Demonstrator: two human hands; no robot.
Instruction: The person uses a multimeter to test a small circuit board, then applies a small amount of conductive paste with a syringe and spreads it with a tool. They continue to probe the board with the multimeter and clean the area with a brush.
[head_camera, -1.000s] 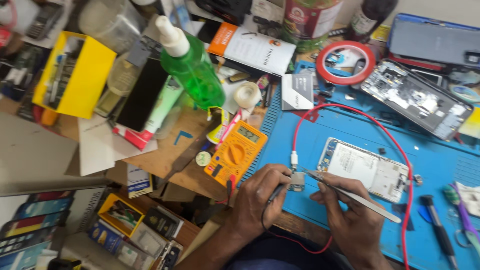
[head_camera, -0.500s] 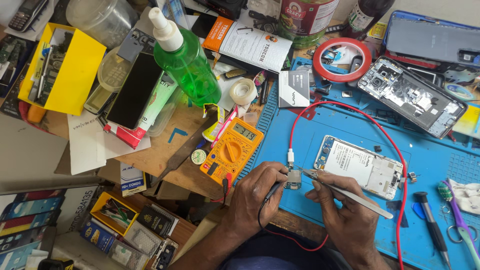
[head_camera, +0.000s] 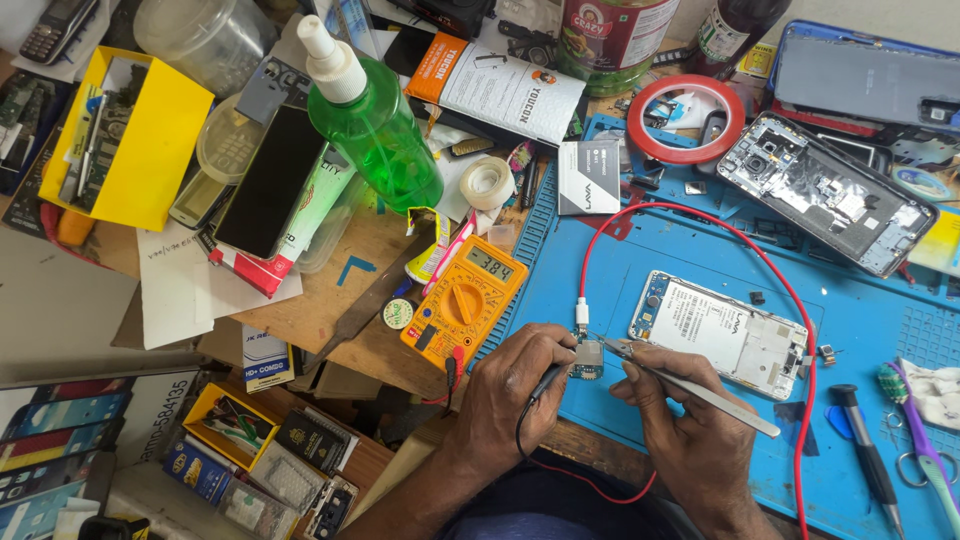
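Hands unmoved; board (head_camera: 586, 360) between grips.

Our view has drifted down and left since a second ago, so the green spray bottle (head_camera: 375, 125) sits higher in frame and the yellow multimeter (head_camera: 463, 302) nearer centre.
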